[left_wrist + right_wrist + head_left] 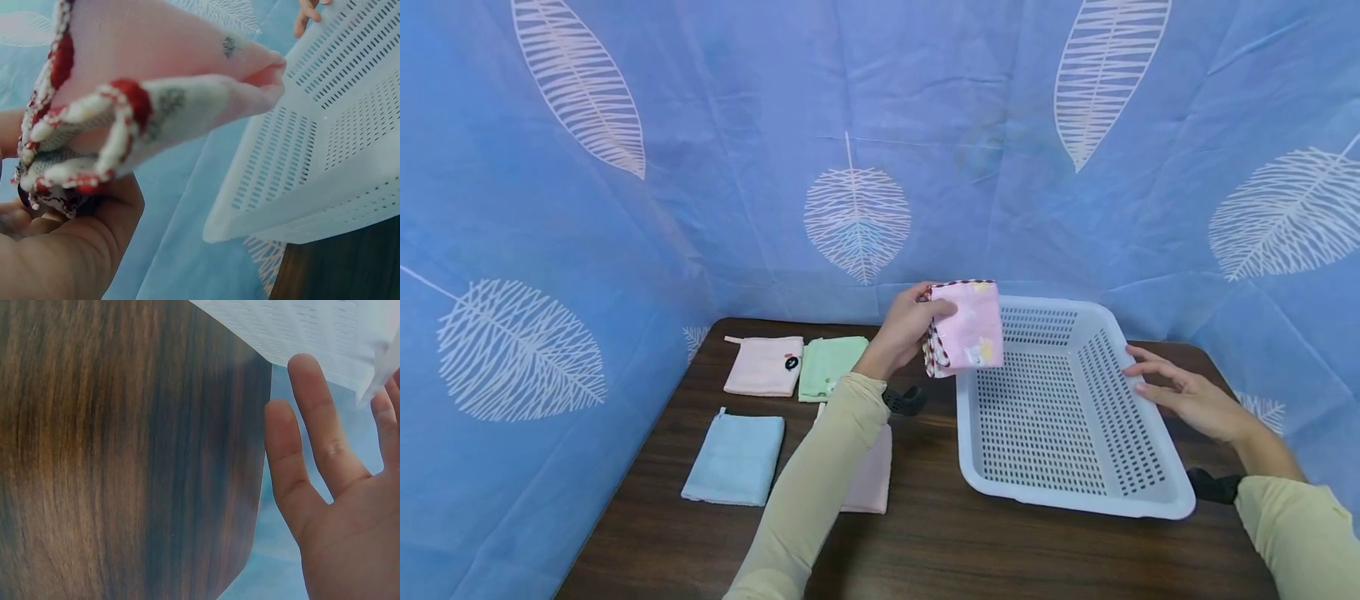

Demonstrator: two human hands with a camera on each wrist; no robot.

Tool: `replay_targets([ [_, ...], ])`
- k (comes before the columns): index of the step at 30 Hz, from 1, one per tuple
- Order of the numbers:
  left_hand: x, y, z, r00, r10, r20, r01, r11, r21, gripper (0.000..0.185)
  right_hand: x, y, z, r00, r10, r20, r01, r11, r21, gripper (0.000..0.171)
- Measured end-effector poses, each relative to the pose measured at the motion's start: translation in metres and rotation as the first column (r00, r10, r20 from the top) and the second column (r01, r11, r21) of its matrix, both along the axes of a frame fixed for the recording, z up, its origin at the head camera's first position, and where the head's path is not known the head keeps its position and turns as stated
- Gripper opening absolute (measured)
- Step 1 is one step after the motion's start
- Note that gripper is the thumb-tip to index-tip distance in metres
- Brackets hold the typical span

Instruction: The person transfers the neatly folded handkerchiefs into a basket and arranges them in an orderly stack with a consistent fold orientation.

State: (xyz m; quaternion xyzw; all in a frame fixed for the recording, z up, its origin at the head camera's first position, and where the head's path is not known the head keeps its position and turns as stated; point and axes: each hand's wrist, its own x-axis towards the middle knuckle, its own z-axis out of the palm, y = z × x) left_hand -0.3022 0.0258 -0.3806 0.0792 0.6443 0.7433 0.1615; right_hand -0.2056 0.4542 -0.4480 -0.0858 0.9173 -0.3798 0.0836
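Observation:
A folded pink cloth [973, 329] with a red-and-white stitched edge is pinched between the thumb and fingers of my left hand [912, 323]. It is held up at the left rim of a white perforated basket [970, 450], overlapping that rim in the head view. In the left wrist view the folded layers of the pink cloth [144, 56] gape apart at the edge nearest the camera. My right hand [1195, 400] is at the basket's right rim, its fingers extended along the outside. The right wrist view shows those fingers spread beside the basket wall [300, 331].
Left on the dark wooden table [940, 542] lie a pale pink cloth [763, 367] with a black round mark, a green cloth [827, 362], a light blue cloth [735, 458] and a mauve cloth [871, 475] partly behind my left sleeve. A blue leaf-patterned curtain [737, 167] hangs behind.

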Motion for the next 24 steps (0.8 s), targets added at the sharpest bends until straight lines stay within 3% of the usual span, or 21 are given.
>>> replay_targets([
  [7,-0.001,0.015,0.004,1.0,0.003,0.021,-0.003,1.0,0.025,0.032,0.001,-0.002,0.003,1.0,-0.002,0.017,0.002,1.0,0.01,0.047],
  [14,0.0,0.029,0.008,0.999,-0.02,0.032,0.018,0.998,0.061,0.024,0.001,-0.002,0.003,1.0,-0.001,0.023,0.0,1.0,0.003,0.047],
  [24,0.003,0.043,0.001,0.996,-0.05,0.074,0.045,0.997,0.068,0.025,0.001,-0.002,0.004,0.999,-0.013,0.042,0.012,1.0,0.012,0.05],
])
